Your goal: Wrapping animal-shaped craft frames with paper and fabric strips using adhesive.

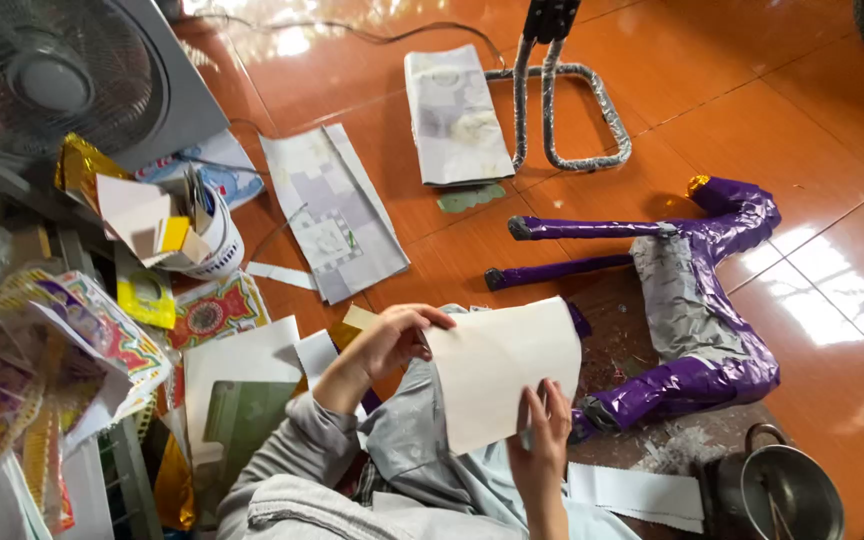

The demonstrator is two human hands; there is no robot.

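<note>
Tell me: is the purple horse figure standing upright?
No. The purple horse figure lies on its side on the floor, legs pointing left.

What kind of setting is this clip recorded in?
Most likely a home or small workshop floor used for paper craft. A purple paper-wrapped animal figure lies on glossy orange tiles, with patterned decorative papers piled nearby and a metal pot beside it.
</note>
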